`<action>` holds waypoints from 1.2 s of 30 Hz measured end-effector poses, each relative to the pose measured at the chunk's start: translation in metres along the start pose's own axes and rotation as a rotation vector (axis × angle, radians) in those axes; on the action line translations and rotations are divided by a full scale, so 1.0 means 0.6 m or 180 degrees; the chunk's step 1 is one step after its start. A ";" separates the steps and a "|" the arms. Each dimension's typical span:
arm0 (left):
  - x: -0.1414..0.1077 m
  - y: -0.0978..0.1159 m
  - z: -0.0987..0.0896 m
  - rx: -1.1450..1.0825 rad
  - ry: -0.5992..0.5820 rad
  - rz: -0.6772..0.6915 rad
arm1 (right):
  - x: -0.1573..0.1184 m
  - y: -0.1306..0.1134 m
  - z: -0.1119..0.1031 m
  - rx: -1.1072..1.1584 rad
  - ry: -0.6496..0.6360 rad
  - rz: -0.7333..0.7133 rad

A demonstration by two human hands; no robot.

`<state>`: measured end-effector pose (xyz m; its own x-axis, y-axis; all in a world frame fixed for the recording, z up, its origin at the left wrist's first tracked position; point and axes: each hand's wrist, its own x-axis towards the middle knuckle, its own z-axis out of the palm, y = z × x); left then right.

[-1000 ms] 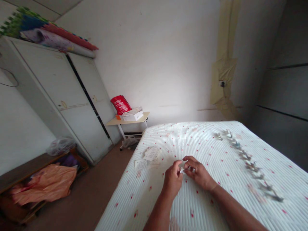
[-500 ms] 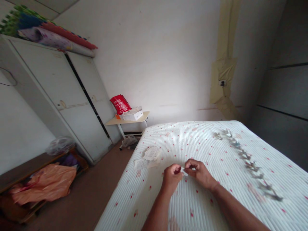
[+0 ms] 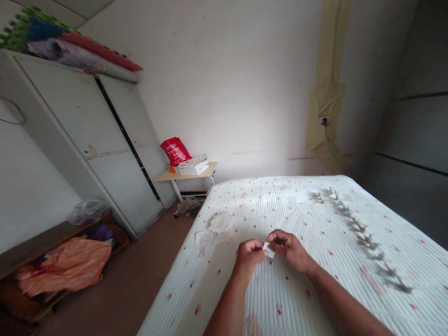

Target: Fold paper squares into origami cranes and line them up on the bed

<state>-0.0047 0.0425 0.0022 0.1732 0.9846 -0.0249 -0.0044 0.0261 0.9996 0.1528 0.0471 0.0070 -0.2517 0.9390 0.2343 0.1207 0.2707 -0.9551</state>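
Between my two hands is a small folded piece of printed paper (image 3: 269,250), held just above the bed (image 3: 280,289). My left hand (image 3: 249,255) pinches its left side between thumb and fingers. On the other side, my right hand (image 3: 290,249) is closed on the paper's right edge, with the fingertips curled over it. Several flat printed paper sheets (image 3: 221,223) lie overlapped on the bed, ahead and to the left of my hands. A long row of small folded paper pieces (image 3: 357,226) runs down the bed's right side, their exact shape blurred.
A small table (image 3: 192,176) with a red bag (image 3: 175,151) and a white box (image 3: 194,167) stands beyond the bed's far left corner. A grey cabinet (image 3: 115,140) is at the left, near a bench with an orange plastic bag (image 3: 66,263). A wall socket (image 3: 324,121) is ahead.
My right fingers have shifted slightly on the folded paper, and more of its printed face shows between my hands. The sheets and the row have not moved.
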 end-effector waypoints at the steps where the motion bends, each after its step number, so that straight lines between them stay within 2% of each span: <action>1: 0.000 0.001 0.001 -0.0070 0.0015 -0.0009 | 0.000 0.001 -0.001 -0.0004 -0.0012 0.0009; 4: 0.000 0.001 0.001 -0.0179 0.0065 -0.0020 | 0.000 0.006 -0.001 -0.0033 -0.0055 0.0021; 11: 0.002 -0.004 0.002 0.0150 0.0135 -0.0014 | -0.001 0.008 -0.003 -0.0215 -0.0206 -0.0018; 17: 0.004 -0.006 0.006 0.0238 0.0208 0.0099 | -0.001 0.004 -0.002 -0.0412 -0.0142 -0.0018; 23: 0.001 0.003 0.006 0.0156 0.0404 0.0397 | 0.000 0.008 0.000 -0.0061 -0.0105 0.0044; 26: 0.002 0.002 0.003 0.0166 0.0366 0.0465 | 0.000 0.006 -0.002 0.0067 -0.0014 -0.0013; 36: 0.004 -0.005 0.001 0.0303 0.0261 0.0492 | 0.000 0.008 -0.002 -0.0194 0.0102 -0.0118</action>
<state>-0.0035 0.0445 -0.0007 0.0970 0.9865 0.1322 0.0689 -0.1391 0.9879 0.1544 0.0486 0.0024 -0.2264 0.9341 0.2759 0.1703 0.3169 -0.9330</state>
